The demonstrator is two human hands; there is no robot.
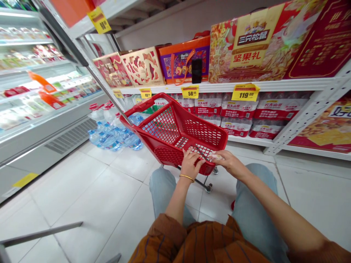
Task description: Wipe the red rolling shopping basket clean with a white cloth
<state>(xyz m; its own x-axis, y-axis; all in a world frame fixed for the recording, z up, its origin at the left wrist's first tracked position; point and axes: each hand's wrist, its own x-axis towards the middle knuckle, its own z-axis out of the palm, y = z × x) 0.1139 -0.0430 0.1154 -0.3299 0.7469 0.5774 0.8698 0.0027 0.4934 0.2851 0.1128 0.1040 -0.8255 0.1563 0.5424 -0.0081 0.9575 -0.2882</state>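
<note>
A red plastic shopping cart (175,131) stands on the tiled floor right in front of me. My left hand (191,163), with a gold bangle on the wrist, is closed over the cart's near rim. My right hand (229,163) rests at the same rim, its fingers pinched on a small pale packet (216,157). The cart's basket looks empty. Below are my knees in blue jeans.
Shelves on the right hold gift boxes (246,44) above yellow price tags (245,92) and packs of bottled water (238,117). Loose water bottles (112,135) lie on the floor by the cart's far end. A refrigerated display case (35,102) runs along the left.
</note>
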